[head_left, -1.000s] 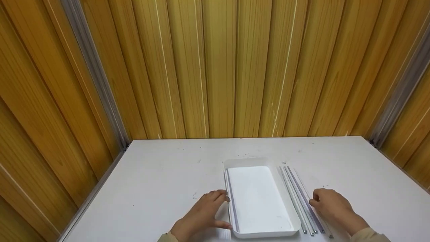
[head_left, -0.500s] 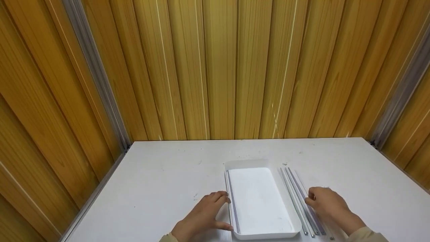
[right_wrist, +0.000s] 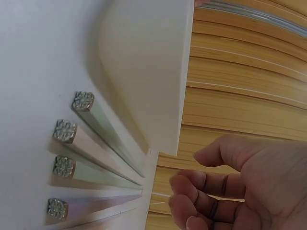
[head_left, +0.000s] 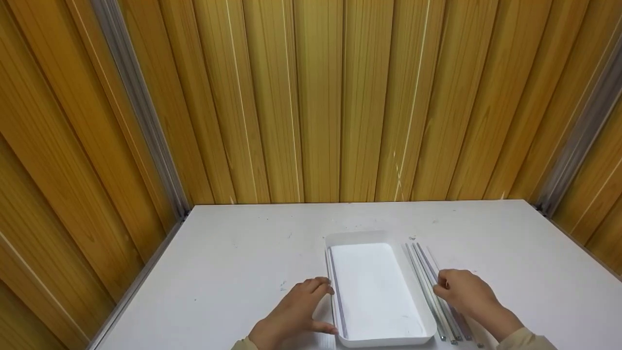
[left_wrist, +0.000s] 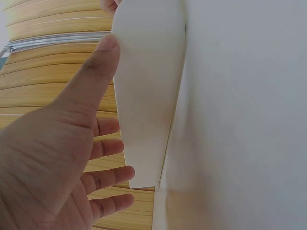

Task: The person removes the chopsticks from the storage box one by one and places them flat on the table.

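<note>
My left hand [head_left: 301, 304] is at the left side of a white rectangular tray [head_left: 384, 340], fingers and thumb spread. In the left wrist view the thumb tip and fingertips lie right at the tray's upper edge [left_wrist: 144, 86]. Inside the tray, a lilac chopstick [head_left: 338, 296] runs along the left wall. Several pale green, pinkish and lilac chopsticks [head_left: 425, 282] lie side by side to the tray's right. Over them hovers my right hand [head_left: 469, 294], fingers loosely curled and thumb apart, holding nothing. Patterned silver ends of the chopsticks [right_wrist: 64, 130] show in the right wrist view.
Tray and chopsticks are on a white table [head_left: 233, 272]. Wood-patterned panels [head_left: 316, 97] rise behind its back edge and at both sides, with grey metal posts [head_left: 141, 107] at the corners.
My right hand has moved left, from beside the chopsticks to over them, closer to the tray. The left hand has stayed at the tray's side.
</note>
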Available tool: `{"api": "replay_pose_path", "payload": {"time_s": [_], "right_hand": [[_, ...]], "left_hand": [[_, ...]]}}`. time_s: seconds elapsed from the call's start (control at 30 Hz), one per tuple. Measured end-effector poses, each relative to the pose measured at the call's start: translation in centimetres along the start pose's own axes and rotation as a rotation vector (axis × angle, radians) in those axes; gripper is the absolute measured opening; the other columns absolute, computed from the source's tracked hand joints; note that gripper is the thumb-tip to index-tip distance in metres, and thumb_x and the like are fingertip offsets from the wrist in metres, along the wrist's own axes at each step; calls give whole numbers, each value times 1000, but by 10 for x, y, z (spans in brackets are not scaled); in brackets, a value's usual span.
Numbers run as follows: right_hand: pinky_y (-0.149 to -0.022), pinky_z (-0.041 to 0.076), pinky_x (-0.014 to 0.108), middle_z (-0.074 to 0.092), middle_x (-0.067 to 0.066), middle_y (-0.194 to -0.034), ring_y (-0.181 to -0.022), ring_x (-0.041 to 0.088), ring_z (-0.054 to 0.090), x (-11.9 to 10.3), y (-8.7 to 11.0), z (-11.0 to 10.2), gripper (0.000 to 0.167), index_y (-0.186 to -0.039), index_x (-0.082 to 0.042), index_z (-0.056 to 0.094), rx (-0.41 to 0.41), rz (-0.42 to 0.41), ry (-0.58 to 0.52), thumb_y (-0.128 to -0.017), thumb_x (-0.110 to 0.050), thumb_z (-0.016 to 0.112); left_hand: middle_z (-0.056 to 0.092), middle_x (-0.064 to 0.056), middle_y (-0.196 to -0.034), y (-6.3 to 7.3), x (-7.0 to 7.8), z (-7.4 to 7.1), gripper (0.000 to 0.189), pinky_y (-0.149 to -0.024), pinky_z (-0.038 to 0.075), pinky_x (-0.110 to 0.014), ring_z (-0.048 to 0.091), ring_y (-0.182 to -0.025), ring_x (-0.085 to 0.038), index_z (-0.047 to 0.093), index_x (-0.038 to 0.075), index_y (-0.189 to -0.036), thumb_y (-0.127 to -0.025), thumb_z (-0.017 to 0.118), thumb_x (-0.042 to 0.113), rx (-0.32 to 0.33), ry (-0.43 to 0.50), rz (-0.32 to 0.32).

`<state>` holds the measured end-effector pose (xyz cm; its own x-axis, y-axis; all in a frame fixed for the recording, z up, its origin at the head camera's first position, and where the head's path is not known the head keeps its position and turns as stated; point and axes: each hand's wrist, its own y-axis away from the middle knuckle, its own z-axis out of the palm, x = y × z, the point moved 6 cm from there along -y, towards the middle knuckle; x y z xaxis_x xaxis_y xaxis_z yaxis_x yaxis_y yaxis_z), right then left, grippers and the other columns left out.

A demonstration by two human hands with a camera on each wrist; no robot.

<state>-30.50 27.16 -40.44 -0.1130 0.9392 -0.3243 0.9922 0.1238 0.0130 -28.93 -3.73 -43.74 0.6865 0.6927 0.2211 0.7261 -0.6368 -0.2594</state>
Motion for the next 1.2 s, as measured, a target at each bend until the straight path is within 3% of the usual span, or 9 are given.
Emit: {"api": "replay_pose_path", "payload": {"time_s": [0.27, 0.73, 1.2], "right_hand": [[-44, 28, 16, 49, -4, -57, -51, 10, 40, -19, -2, -1, 17, -73, -12, 59, 44, -40, -27, -88, -18, 61], [-46, 37, 21, 55, -3, -61, -54, 11, 47, -41, -8, 2, 14, -78, -10, 62, 47, -43, -39, -88, -19, 65], [-46, 35, 20, 54, -3, -62, -55, 11, 46, -56, -8, 10, 15, -75, -10, 61, 61, -59, -103, -87, -18, 66]], "left_hand": [[52, -4, -138, -1, 0, 0, 69, -104, 47, -39, 52, -126, -20, 54, 16, -121, -73, 65, 65, 9, -6, -1], [51, -6, -138, -3, 0, 2, 70, -103, 48, -39, 53, -124, -22, 53, 16, -121, -74, 64, 65, 10, 11, 19], [51, -4, -138, -4, 0, -1, 69, -103, 48, -36, 52, -125, -20, 54, 16, -121, -74, 65, 65, -11, -7, -3]]}}
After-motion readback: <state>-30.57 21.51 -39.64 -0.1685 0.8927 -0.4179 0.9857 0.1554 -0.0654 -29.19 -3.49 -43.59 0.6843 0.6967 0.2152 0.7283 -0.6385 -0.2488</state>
